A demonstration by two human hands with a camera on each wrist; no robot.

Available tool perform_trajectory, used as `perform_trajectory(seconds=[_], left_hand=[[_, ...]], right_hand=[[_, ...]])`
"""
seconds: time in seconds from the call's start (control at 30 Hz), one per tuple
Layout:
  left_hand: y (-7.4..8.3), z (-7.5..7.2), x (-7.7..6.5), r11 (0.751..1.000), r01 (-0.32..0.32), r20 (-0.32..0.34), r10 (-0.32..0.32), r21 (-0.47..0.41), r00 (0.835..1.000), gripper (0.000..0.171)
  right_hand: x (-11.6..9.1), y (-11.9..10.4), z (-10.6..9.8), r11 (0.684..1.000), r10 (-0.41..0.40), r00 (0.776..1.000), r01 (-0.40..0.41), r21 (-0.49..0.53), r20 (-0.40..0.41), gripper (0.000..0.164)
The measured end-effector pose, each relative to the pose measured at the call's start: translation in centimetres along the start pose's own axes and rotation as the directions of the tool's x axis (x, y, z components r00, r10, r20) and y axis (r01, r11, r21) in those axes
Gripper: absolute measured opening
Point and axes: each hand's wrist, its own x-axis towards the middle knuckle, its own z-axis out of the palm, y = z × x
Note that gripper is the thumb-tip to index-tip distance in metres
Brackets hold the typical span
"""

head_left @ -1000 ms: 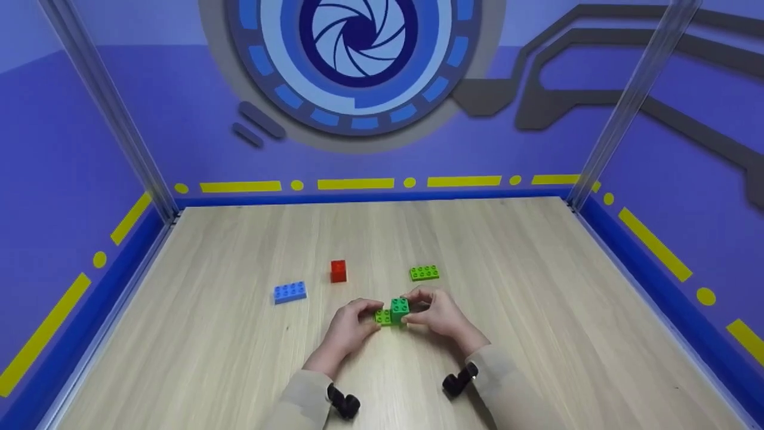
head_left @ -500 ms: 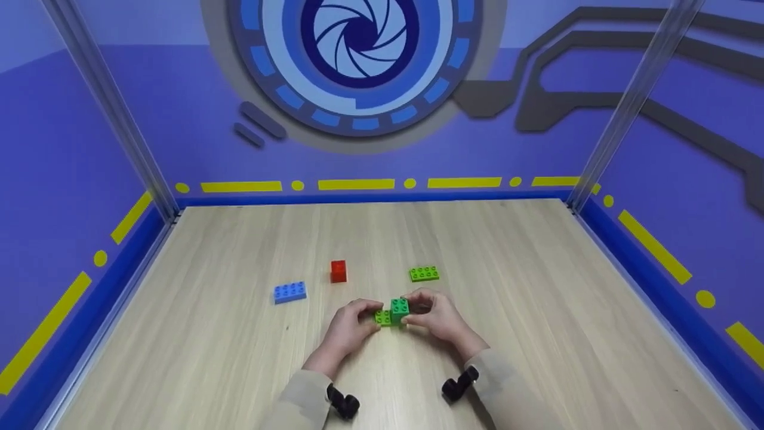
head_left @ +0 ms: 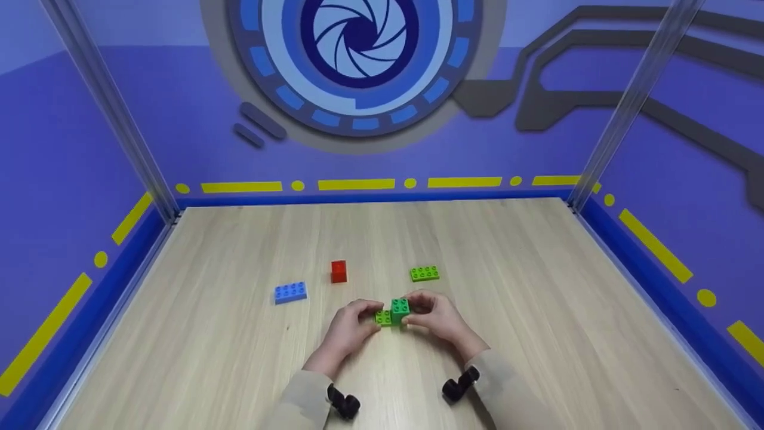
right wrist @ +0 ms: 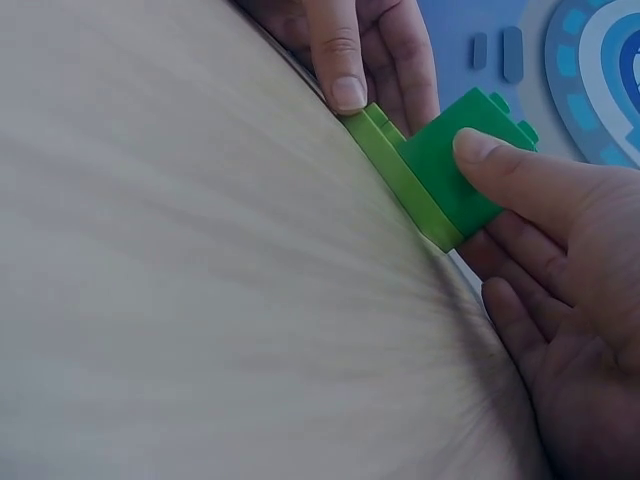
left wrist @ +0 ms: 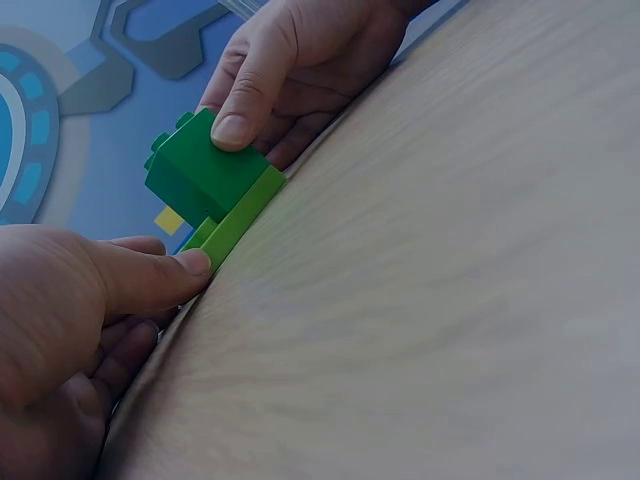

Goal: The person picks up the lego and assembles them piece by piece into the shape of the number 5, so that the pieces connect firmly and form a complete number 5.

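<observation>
A lime-green flat toy brick lies on the table, and a darker green block sits upright on its right half. My left hand pinches the free left end of the lime brick between thumb and fingers. From the other side my right hand grips the green block, with its thumb flat on the near face in the right wrist view. Studs show on top of the green block. In the left wrist view, the lime brick runs along under it.
Farther back on the wooden table are a red block, a blue studded brick to the left and another lime flat brick to the right. Blue-purple walls enclose the table at the back and sides.
</observation>
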Motion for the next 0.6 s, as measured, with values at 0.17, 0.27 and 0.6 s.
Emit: perform_trajectory(seconds=[0.17,0.27,0.6], left_hand=[[-0.04,-0.07,0.03,1.0,-0.003,0.004,0.003,-0.007,1.0,0.039],[-0.07,-0.06,0.05,1.0,-0.009,0.002,0.009,-0.007,1.0,0.039],[0.03,-0.1,0.03,1.0,0.015,0.008,-0.015,-0.011,1.0,0.04]], right_hand=[[0.04,0.0,-0.05,1.0,0.006,1.0,-0.006,0.023,0.003,0.039],[0.12,0.09,-0.06,0.999,0.006,1.0,-0.006,0.044,0.011,0.039],[0.12,-0.12,0.04,0.999,0.0,1.0,0.0,0.051,0.015,0.04]])
